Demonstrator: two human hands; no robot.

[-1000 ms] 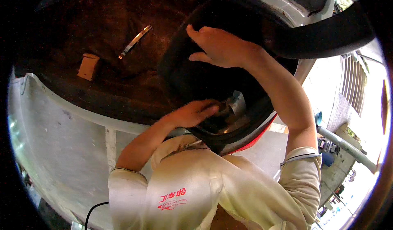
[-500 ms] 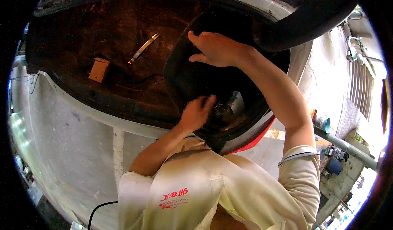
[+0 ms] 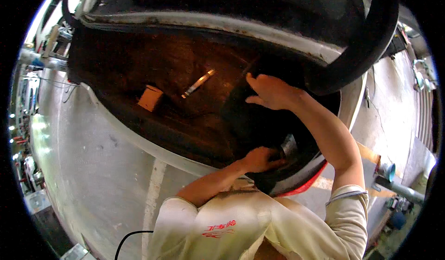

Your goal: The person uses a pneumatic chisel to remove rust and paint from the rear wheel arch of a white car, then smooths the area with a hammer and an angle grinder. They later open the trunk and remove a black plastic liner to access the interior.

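Observation:
Both my hands are inside an open car trunk, at its right side. My right hand (image 3: 274, 92) holds back the black trunk liner (image 3: 243, 116), thumb and index finger apart, its other fingers hidden. My left hand (image 3: 261, 160) is low at the rear corner, fingers curled inward. Whether something small sits in them cannot be made out. Just past its fingers, a pale metallic surface (image 3: 289, 145) shows in the dark opening behind the liner.
On the brown trunk floor (image 3: 185, 56) lie a small cardboard box (image 3: 150, 98) and a narrow metal bar (image 3: 198, 83). A thick black curved arm (image 3: 366, 47) rises at the upper right. The red tail light (image 3: 303, 186) edges the near right corner.
The whole view has shifted, so things appear lower and farther right. My left hand has moved closer to the pale metallic surface, covering thin wires seen before. My right hand keeps its place on the liner.

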